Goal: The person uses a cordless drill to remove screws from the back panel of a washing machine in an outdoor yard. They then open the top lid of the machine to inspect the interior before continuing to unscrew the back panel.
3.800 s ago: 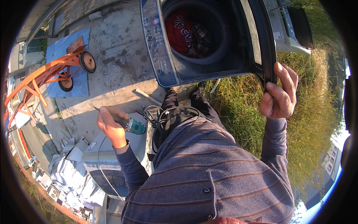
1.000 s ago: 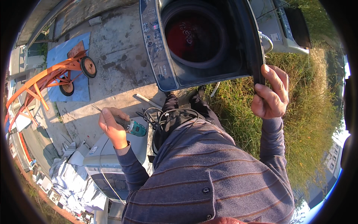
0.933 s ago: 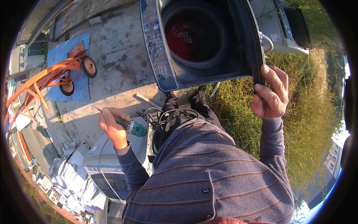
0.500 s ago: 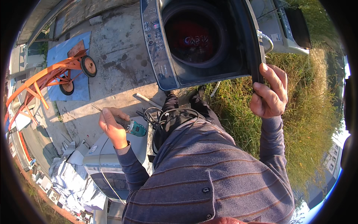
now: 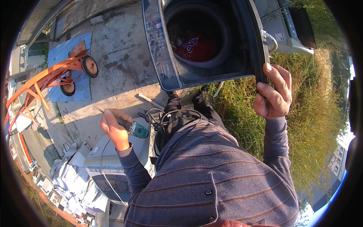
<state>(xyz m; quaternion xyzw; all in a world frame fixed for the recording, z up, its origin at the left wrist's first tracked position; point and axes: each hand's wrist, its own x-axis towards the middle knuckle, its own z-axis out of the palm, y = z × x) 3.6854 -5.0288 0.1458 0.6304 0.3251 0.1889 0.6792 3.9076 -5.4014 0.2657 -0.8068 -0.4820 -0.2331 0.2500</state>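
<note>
A top-loading washing machine [image 5: 172, 73] stands before me with its tub uncovered. Inside the tub, a red cloth [image 5: 200, 49] with pale printing lies low down. My right hand [image 5: 274, 90] pinches the corner of the dark raised lid [image 5: 261, 70] at the machine's right side, thumb and fingers closed on its edge. My left hand [image 5: 113, 126] is wrapped round a screwdriver [image 5: 140, 131] with a teal and dark handle; its thin shaft points up and left. The palm hides part of the handle. Lit buttons show on the control panel [image 5: 157, 38].
Below my left arm stands another pale washing machine [image 5: 107, 160]. An orange hand truck [image 5: 56, 75] rests on a blue-grey sheet at the left. Coiled black cable [image 5: 159, 117] lies near my waist. Tall grass [image 5: 302, 125] grows at right, beside another pale appliance [image 5: 278, 28].
The red cloth in the tub has turned, and its printing now lies further left and at another angle. Both hands have stayed in place.
</note>
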